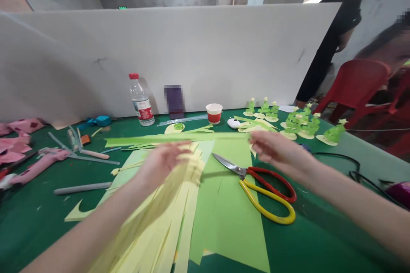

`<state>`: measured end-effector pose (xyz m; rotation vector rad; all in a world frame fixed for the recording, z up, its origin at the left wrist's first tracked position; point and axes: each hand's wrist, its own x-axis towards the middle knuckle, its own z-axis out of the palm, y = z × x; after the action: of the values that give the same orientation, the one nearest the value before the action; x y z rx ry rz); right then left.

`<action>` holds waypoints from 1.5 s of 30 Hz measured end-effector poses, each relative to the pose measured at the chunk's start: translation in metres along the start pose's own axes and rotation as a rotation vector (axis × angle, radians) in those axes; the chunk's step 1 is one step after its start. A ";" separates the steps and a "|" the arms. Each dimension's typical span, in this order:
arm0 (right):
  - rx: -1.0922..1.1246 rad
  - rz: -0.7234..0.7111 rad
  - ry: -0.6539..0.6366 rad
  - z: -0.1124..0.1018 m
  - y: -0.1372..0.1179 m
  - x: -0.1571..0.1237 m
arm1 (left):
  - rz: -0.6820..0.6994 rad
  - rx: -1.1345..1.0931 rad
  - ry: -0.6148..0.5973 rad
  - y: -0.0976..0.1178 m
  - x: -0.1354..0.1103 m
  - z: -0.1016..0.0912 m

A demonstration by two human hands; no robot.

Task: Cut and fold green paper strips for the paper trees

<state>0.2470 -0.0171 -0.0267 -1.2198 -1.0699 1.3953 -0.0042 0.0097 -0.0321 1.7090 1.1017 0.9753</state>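
Observation:
My left hand (165,158) is smeared by motion, its fingers curled on a bunch of pale yellow paper strips (179,222) that trail back along my forearm. My right hand (272,148) is blurred too; its fingertips reach the right end of a long light-green strip (176,138) lying across the table. Whether they grip it I cannot make out. Red-and-yellow-handled scissors (262,187) lie shut just below my right hand, on a light-green paper sheet (224,217).
Several small green paper trees (297,124) stand at the back right. A water bottle (141,102), a red cup (214,113) and a white board (192,51) line the back. A pink glue gun (35,167) lies left, a black cable (352,166) right. A person (346,21) stands by red chairs (355,85).

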 end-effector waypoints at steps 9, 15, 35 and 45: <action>-0.031 0.294 -0.332 0.042 0.046 -0.039 | -0.337 -0.435 -0.333 -0.021 -0.028 0.061; -0.856 -0.173 -0.184 0.010 0.052 -0.035 | -0.433 -0.521 -0.270 -0.028 -0.032 0.064; -0.697 0.201 -0.048 -0.028 0.049 -0.041 | -0.420 -0.484 -0.283 -0.028 -0.030 0.061; 0.169 0.189 -0.268 -0.018 0.040 -0.061 | -0.258 -0.606 -0.180 -0.006 -0.011 0.050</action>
<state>0.2628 -0.0830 -0.0593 -1.0524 -1.0113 1.7966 0.0360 -0.0113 -0.0560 1.1075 0.7778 0.8576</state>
